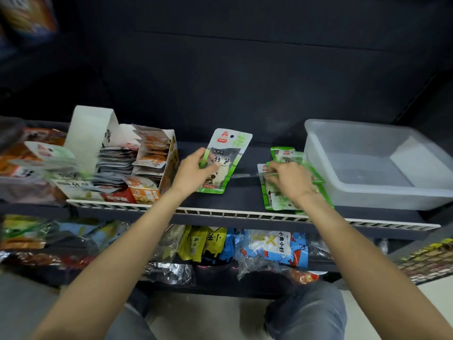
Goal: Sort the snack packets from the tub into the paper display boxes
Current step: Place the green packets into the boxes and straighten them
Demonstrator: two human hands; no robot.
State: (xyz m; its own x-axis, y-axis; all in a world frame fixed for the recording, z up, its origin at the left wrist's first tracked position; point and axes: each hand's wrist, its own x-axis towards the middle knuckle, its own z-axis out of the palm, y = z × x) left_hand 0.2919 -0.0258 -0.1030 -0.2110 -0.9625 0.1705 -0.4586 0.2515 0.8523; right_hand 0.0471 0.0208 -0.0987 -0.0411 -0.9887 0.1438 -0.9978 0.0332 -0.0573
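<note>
Left hand gripped a green-and-white bamboo-shoot packet by its left edge, thumb across the front, fingers curled behind; packet stood nearly upright, tilted slightly right, hang-hole end up, lifted above the dark shelf. Left of that hand, just beside it, sat the paper display box with orange, grey and white packets stacked in rows inside; a taller white box stood behind it at the left, its flap raised. Further left were more loose packets, blurred, contents unclear. Right of the held packet, a gap of bare shelf, then the pile of green packets lying flat, overlapping one another. Right hand rested on top of that pile, palm down, fingers bent and pressing on the top packet; whether they pinched it couldn't be told from this view. Pile touched or nearly touched the left wall of the clear plastic tub, which sat at the right end of the shelf; no packets were visible in it. White slotted rail ran along the shelf's front edge under both forearms. Lower shelf held yellow, black and blue-white snack bags. Grey-trousered knees showed at the bottom of the view.
</note>
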